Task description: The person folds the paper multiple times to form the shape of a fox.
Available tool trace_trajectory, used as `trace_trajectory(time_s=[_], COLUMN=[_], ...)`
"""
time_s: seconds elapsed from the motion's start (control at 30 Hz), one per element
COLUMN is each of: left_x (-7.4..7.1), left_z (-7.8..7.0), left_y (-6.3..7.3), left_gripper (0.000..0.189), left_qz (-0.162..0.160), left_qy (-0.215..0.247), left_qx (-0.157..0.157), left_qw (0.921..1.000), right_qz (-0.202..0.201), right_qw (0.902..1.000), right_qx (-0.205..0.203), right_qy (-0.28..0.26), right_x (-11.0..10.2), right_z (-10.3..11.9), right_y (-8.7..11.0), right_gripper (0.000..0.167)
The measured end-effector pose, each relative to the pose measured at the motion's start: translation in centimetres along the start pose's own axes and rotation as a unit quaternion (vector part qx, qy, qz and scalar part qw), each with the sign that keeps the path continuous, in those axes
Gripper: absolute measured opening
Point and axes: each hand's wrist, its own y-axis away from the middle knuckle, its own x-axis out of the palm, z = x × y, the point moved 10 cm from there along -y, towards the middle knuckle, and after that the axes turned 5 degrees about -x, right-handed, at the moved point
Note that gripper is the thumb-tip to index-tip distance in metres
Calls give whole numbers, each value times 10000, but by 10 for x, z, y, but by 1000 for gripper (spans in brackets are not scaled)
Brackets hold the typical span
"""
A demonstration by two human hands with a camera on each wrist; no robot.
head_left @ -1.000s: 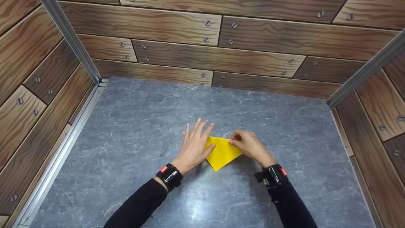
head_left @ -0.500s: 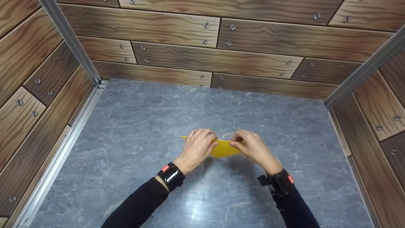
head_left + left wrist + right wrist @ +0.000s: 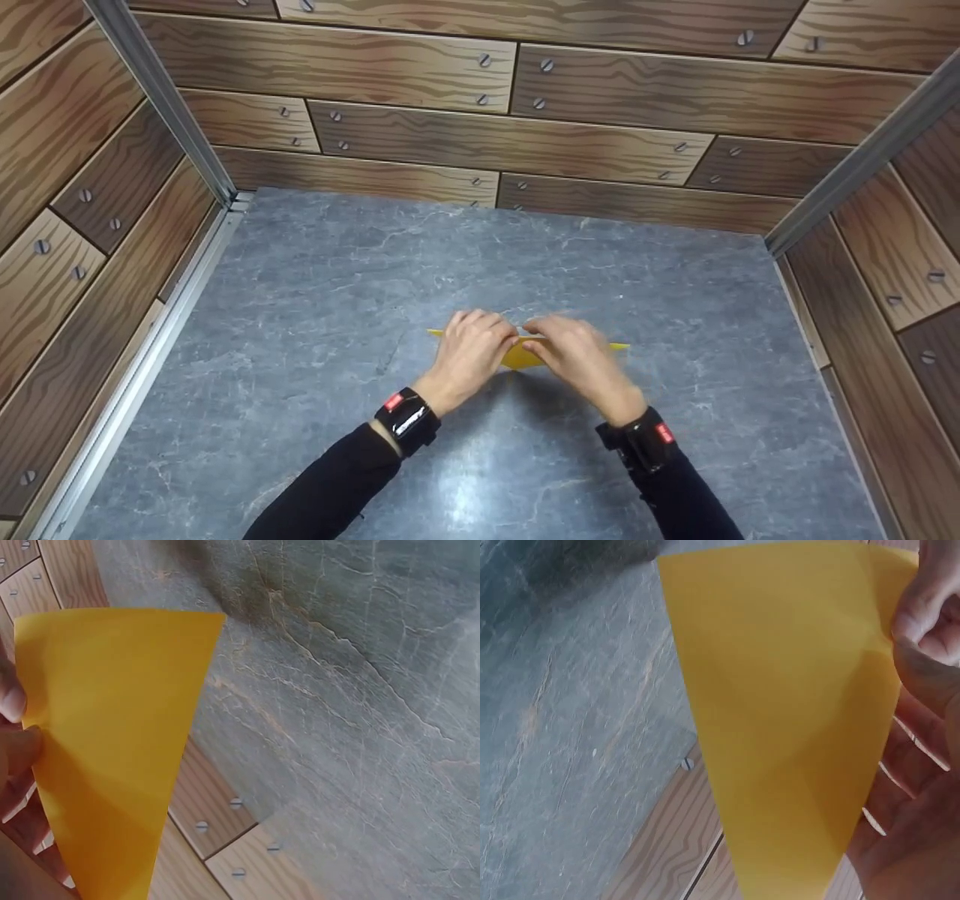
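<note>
A folded yellow sheet of paper is tilted up on edge between the two hands. Its pointed ends stick out past both hands in the head view, and its flat face fills much of the left wrist view. My left hand pinches the top fold left of the middle, thumb on the near face and fingers over the far side. Close beside it, my right hand, slightly blurred, grips the same fold between thumb and fingers. In the right wrist view, the right thumb lies at the paper's edge, with the other fingers partly behind the sheet.
A grey marbled tabletop lies under the hands. Wood-print panels stand at the back and both sides, with metal rails at the corners. Each wrist wears a black band.
The paper has tipped from lying nearly flat to standing on edge. My left hand's spread fingers have curled over the fold. My right hand has slid left along it, uncovering the right tip.
</note>
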Motion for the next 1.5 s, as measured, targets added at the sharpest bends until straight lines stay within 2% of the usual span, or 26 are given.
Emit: trace_trajectory(time_s=[0.13, 0.23, 0.6, 0.8, 0.93, 1.33, 1.5], left_x=[-3, -5, -6, -5, -5, -4, -6], left_z=[0, 0, 4, 12, 13, 18, 23], left_y=[2, 3, 8, 11, 12, 12, 13], left_gripper=[12, 12, 14, 11, 11, 14, 13], left_qz=[-107, -175, -311, -227, -146, 43, 47], left_qy=[21, 26, 158, 266, 314, 95, 218], left_qx=[-29, -25, 43, -76, -36, -94, -160], left_qw=[9999, 9998, 9994, 9994, 9994, 9999, 9996], right_qz=[-310, -467, -441, -481, -434, -251, -360], right_qw=[9989, 9980, 9985, 9987, 9990, 9979, 9971], right_qx=[-328, -383, -148, 20, 38, 547, 635], right_qy=[158, 204, 282, 161, 49, -220, -219], right_x=[1, 0, 0, -1, -1, -6, -13], right_z=[9, 11, 8, 1, -1, -20, -29], right_y=[-2, -2, 2, 8, 10, 22, 29], right_gripper=[13, 9, 4, 4, 6, 7, 7])
